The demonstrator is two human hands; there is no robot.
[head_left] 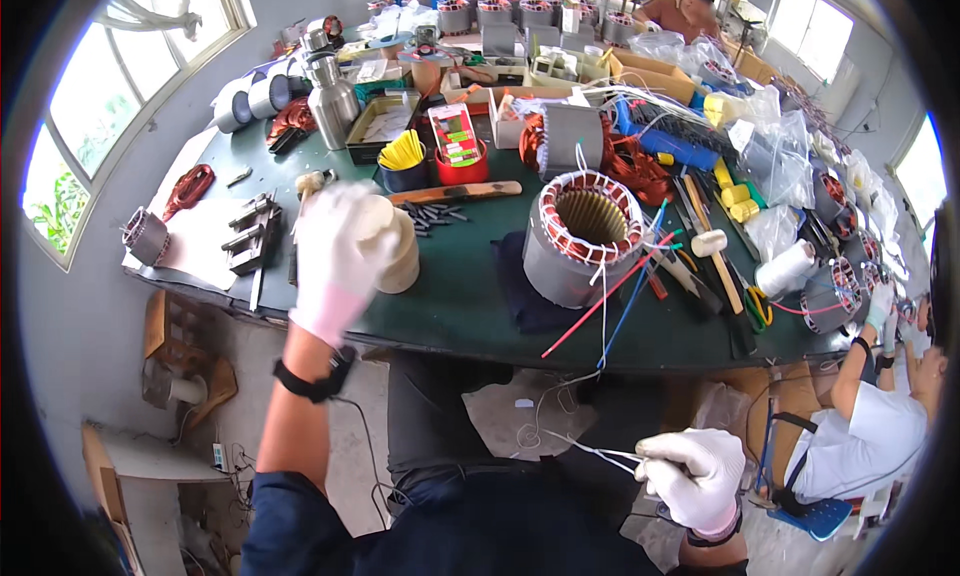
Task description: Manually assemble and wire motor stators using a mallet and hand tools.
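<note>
My left hand [345,251], in a white glove and smeared by motion, is over the left part of the table, in front of a cream-coloured cylinder [401,261]; its fingers are too blurred to read. Down at the lower right, my gloved right hand [695,473] is closed on a thin white cord [590,449]. The cord loops in front of my lap toward a motor stator [568,261], which stands upright on a dark cloth [512,286]. White lacing binds the stator's copper winding, and red and blue leads [590,321] hang off its right side.
A wooden stick [455,192] lies behind the cylinder. Right of the stator are a mallet [712,244], scissors [757,311] and a white thread spool [786,269]. A steel flask [333,104] stands at the back left. A co-worker in white [865,426] sits close on the right.
</note>
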